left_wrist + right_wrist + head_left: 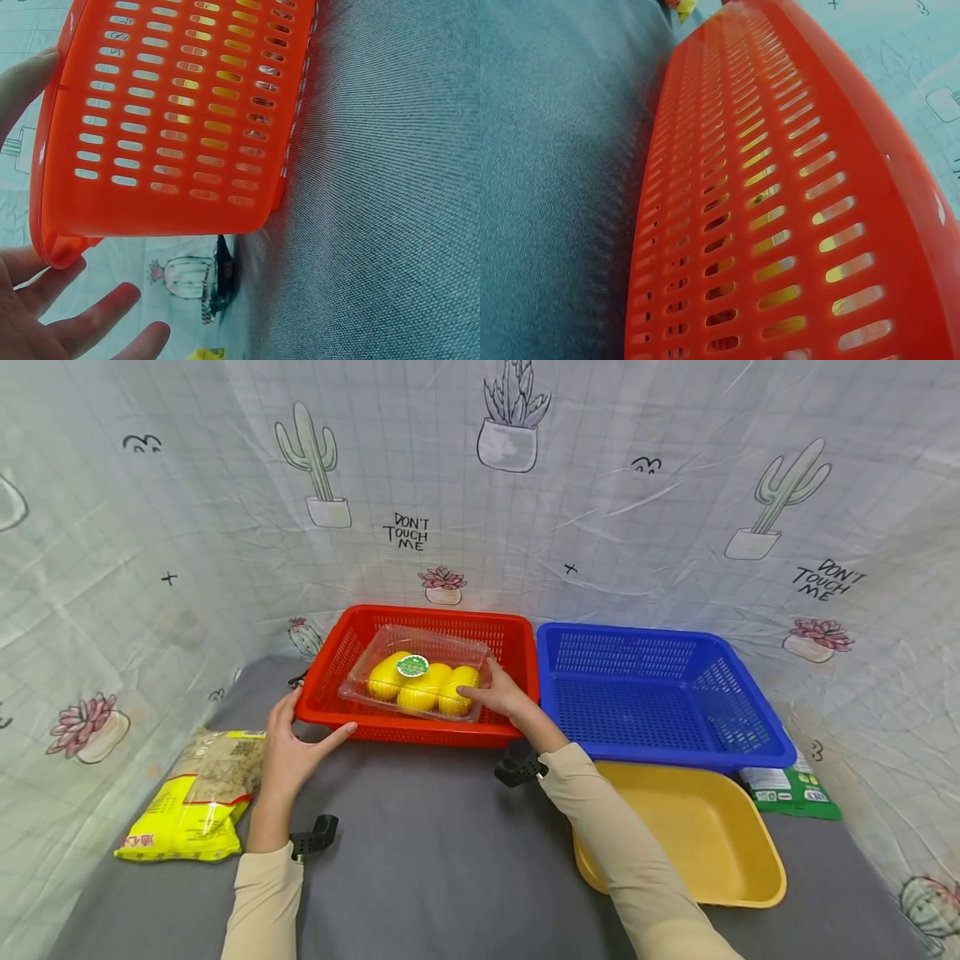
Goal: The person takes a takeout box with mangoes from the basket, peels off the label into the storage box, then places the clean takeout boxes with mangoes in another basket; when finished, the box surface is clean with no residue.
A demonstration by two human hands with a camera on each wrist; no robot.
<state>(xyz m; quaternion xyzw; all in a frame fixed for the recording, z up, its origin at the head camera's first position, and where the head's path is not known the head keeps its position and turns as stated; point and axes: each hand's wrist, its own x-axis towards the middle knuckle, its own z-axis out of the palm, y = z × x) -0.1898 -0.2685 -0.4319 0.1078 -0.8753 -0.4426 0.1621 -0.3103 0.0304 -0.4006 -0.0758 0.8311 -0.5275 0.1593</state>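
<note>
A clear plastic box [420, 640] with several smooth yellow fruits [422, 690] and a green round label lies inside the red basket [442, 732], somewhat tilted. My right hand [501, 692] grips the box at its right end, thumb on the near side and fingers toward the back. At the basket's front left corner is my left hand [294, 753], its thumb and fingers spread, touching the rim. The left wrist view shows that hand's fingers [90, 319] extended by the corner. Only the basket's slotted wall [727, 202] appears in the right wrist view; the right hand is hidden there.
To the right of the red basket stands a blue basket [637, 755], with a yellow tub [675, 835] in front of it. A green packet [799, 795] lies partly under the blue basket. A yellow and clear bag [198, 802] is left of my left arm. A patterned curtain hangs behind.
</note>
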